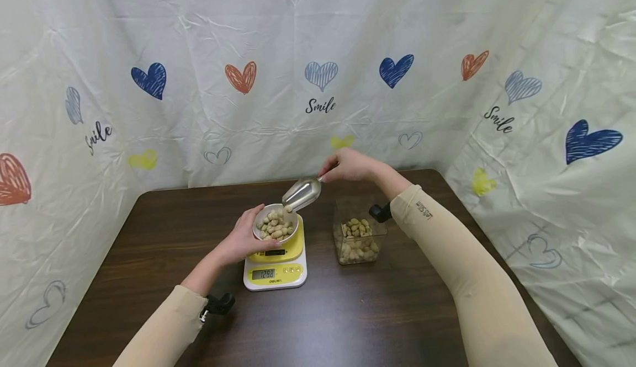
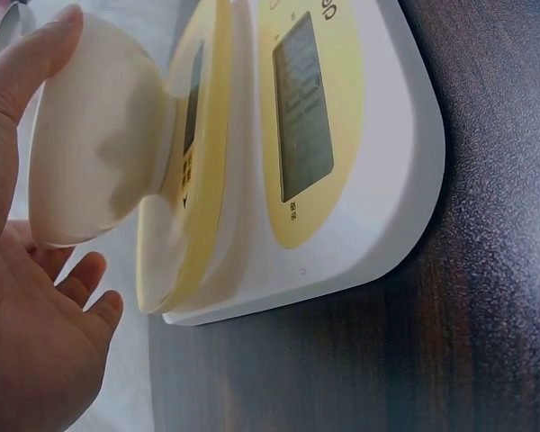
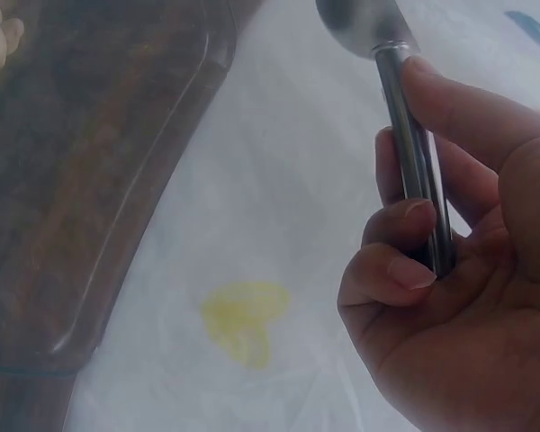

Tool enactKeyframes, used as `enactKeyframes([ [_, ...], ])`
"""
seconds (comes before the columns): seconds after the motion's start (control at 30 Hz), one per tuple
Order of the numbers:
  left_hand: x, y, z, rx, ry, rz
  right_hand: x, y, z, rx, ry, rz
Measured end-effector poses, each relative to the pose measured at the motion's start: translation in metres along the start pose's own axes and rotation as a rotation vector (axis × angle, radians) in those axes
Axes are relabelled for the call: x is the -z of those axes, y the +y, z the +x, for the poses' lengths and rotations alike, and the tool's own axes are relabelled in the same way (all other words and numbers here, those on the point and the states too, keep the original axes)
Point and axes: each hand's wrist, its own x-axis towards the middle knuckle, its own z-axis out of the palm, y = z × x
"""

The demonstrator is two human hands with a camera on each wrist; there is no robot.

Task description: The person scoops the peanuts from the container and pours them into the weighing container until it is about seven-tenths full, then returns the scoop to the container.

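My left hand holds a small white bowl by its side, thumb at the rim and fingers round the far wall. Unshelled peanuts fill much of the bowl, which stands on a yellow and white kitchen scale. The scale's display appears to read 128.8. Above the bowl's right edge, my right hand grips a metal scoop by its handle, with the mouth tipped down toward the bowl. At the scoop's lip a peanut shows; the scoop's inside is hidden.
To the right of the scale stands a clear plastic box with more peanuts in it, below my right forearm. Everything rests on a dark wooden table. A white curtain printed with hearts hangs behind and at both sides.
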Motion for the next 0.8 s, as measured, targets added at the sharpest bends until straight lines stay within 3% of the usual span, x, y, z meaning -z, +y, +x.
enactKeyframes([
  [0.43, -0.001, -0.001, -0.001, 0.010, -0.003, -0.011, 0.018, 0.010, -0.020, 0.040, 0.032, -0.010],
  [0.8, -0.003, -0.002, -0.002, 0.017, -0.004, -0.004, 0.042, 0.019, -0.067, 0.038, 0.081, 0.003],
])
